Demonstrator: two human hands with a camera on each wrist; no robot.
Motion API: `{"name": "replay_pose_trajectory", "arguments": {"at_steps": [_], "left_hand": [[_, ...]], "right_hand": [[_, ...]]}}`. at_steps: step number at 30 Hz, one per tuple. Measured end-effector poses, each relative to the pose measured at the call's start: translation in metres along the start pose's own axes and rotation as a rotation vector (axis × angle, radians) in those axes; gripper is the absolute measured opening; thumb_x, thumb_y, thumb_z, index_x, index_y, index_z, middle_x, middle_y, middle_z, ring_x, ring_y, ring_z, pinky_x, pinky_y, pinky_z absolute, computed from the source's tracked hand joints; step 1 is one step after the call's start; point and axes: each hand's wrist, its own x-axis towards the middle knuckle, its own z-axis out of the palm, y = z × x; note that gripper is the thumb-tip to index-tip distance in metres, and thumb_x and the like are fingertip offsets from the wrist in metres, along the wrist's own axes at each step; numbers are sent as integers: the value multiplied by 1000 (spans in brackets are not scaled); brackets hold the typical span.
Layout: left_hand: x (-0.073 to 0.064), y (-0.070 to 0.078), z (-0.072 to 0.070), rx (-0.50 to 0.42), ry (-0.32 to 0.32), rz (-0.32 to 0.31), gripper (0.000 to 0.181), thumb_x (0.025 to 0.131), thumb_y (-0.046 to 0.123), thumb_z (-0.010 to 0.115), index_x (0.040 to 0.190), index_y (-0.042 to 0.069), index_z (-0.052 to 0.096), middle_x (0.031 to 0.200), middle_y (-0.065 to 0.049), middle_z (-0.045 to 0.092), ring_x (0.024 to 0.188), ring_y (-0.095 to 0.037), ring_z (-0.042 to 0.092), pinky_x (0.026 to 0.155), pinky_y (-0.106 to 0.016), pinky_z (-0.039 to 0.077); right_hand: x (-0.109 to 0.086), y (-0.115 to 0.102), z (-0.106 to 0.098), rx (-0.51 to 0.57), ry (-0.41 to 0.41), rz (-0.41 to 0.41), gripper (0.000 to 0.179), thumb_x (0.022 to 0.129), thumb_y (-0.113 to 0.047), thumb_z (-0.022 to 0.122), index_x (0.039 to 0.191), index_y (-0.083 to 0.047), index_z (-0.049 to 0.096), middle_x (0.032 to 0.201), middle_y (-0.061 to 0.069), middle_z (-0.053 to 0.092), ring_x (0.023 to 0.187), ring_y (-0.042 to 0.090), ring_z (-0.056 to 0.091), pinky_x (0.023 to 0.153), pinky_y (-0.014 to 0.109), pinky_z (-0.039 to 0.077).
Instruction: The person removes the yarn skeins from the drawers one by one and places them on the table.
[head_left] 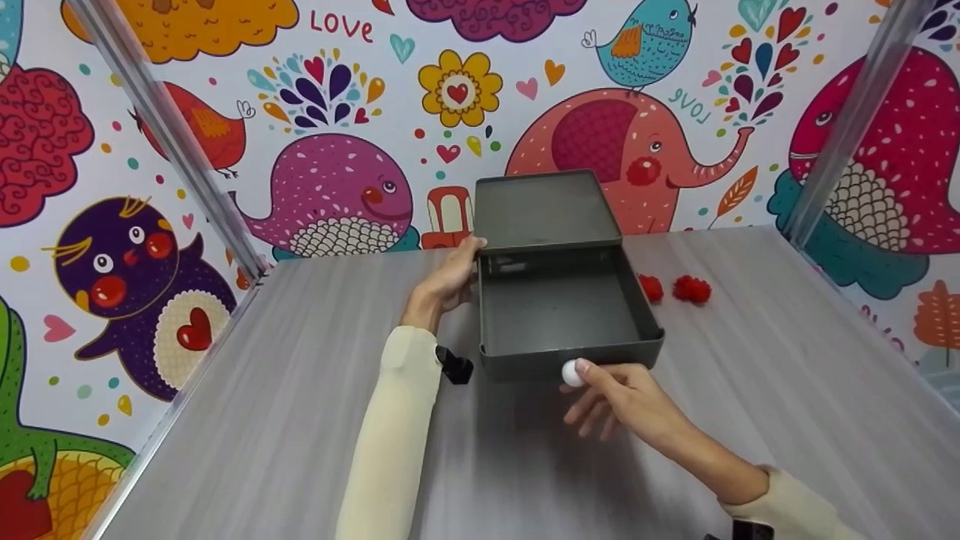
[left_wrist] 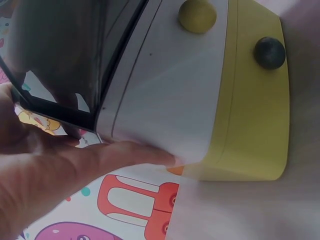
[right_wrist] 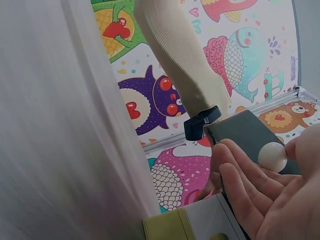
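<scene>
Right hand (head_left: 637, 401) pinches small white ball (head_left: 572, 373) near front of open box (head_left: 559, 311). Left hand (head_left: 450, 281) grips box near corner of lid (head_left: 546, 214). Best unhurried: grip just firm enough for smooth ball, clear of rim (head_left: 570, 349), box steady.

White ball (head_left: 572, 373) near an open dark-grey box (head_left: 559, 311), lid (head_left: 546, 214) raised behind.

Red pom-poms (head_left: 691, 289) on a grey streaked table (head_left: 300, 420)
</scene>
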Motion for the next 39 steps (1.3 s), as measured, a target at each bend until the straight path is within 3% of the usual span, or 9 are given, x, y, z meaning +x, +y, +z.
{"name": "replay_pose_trajectory", "arguments": {"at_steps": [4, 12, 26, 33, 39], "left_hand": [[0, 0, 0, 1, 1, -3, 29, 108, 35, 30, 131, 18, 34, 111, -6, 50, 92, -17, 57, 71, -32, 54], [1, 2, -1, -1, -16, 10, 20, 107, 37, 31, 107, 20, 41, 100, -6, 57, 78, -15, 62, 62, -31, 56], [0, 1, -2, -5, -16, 20, 21, 108, 36, 31, 104, 19, 42, 92, -7, 58, 67, -12, 62, 56, -28, 55], [-1, 0, -1, -11, -20, 18, 22, 108, 36, 30, 100, 19, 43, 92, -3, 61, 73, -14, 65, 61, -30, 57], [-2, 1, -2, -1, -13, 19, 24, 108, 37, 29, 105, 18, 44, 100, -6, 61, 79, -16, 65, 64, -32, 58]], "right_hand": [[2, -1, 2, 2, 9, -5, 47, 106, -36, 46, 109, 4, 70, 86, 20, 76, 65, 21, 71, 53, 31, 55], [6, -2, 3, 35, 23, 7, 47, 105, -37, 49, 108, 5, 71, 83, 16, 77, 63, 18, 71, 53, 29, 54], [20, -6, 3, 102, 63, 43, 49, 103, -40, 54, 108, 6, 71, 81, 9, 78, 63, 15, 70, 56, 26, 54], [28, -4, 0, 110, 102, 58, 50, 102, -41, 54, 107, 5, 71, 81, 8, 77, 64, 15, 70, 57, 27, 56], [34, -4, -2, 113, 127, 55, 51, 102, -43, 53, 108, 5, 71, 81, 8, 77, 64, 15, 70, 57, 27, 56]]}}
